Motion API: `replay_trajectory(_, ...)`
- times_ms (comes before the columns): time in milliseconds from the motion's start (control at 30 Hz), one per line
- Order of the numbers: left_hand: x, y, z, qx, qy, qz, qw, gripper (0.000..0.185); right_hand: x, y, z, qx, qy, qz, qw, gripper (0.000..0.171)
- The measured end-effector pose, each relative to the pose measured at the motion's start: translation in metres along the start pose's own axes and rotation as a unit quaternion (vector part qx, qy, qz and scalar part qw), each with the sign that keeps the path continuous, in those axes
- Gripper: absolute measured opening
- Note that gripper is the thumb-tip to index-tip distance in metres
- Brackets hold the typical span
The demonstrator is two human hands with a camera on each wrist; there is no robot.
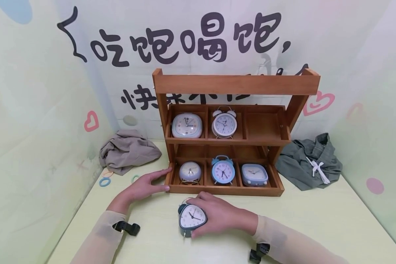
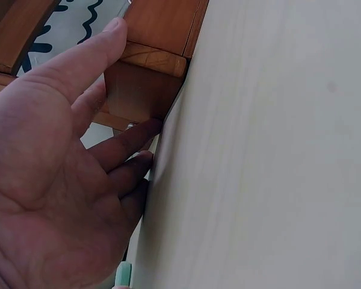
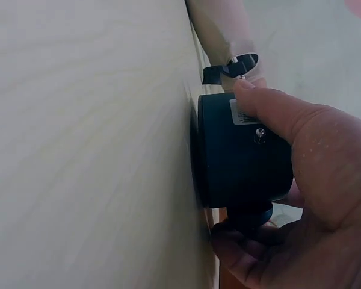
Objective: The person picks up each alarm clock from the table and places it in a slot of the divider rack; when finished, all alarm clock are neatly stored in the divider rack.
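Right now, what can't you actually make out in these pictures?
- Triangular clock: its face is turned away in the right wrist view, and the right hand covers its far side in the head view.
- Shelf: only a corner fits the left wrist view.
- Clock times: too small.

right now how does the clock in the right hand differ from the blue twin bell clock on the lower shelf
The held clock is rounded-triangular with a dark case; the blue bell clock is round, light blue, with two bells on top. The held one sits on the table gripped by the right hand; the blue one stands untouched in the rack. Both have white dials.

Six alarm clocks — five shelved, one held — two cloth heaps, two hair rings.
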State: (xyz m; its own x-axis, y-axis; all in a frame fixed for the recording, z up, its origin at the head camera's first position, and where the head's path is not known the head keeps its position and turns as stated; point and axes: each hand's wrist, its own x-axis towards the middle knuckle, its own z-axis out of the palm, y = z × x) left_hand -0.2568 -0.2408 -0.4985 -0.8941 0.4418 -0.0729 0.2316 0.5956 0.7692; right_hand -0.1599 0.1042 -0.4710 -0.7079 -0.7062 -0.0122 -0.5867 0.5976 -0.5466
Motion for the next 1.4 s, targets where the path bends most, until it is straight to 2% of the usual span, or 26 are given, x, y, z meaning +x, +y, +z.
replay_trajectory(267, 0.0, 0.001, 0.001, -0.007, -0.002, -0.002, 1.0, 0.078, -0.025, 0.015, -0.008, -0.052, 0.034, -0.035, 0.997, 0.093)
replay_trajectory(467, -0.001, 0.002, 0.002, -0.011, -0.008, -0.002, 0.9999, 0.078, -0.049, 0.022, -0.031, -0.089, 0.074, -0.05, 0.992, 0.096)
replay_trajectory(667, -0.001, 0.002, 0.0, -0.009, -0.004, 0.002, 1.0, 0.077, -0.066, 0.028, -0.077, -0.101, 0.145, -0.06, 0.982, 0.1)
replay_trajectory(933, -0.002, 0.004, -0.002, -0.008, -0.006, 0.0, 0.9999, 0.077, -0.079, 0.039, -0.151, -0.14, 0.248, -0.066, 0.956, 0.098)
replay_trajectory(1167, -0.003, 0.005, -0.001, -0.006, -0.006, 0.002, 1.0, 0.078, -0.086, 0.05, -0.202, -0.162, 0.297, -0.03, 0.941, 0.097)
replay_trajectory(1400, -0.004, 0.004, -0.001, -0.006, -0.007, 0.001, 1.0, 0.077, -0.086, 0.061, -0.241, -0.177, 0.321, 0.014, 0.93, 0.096)
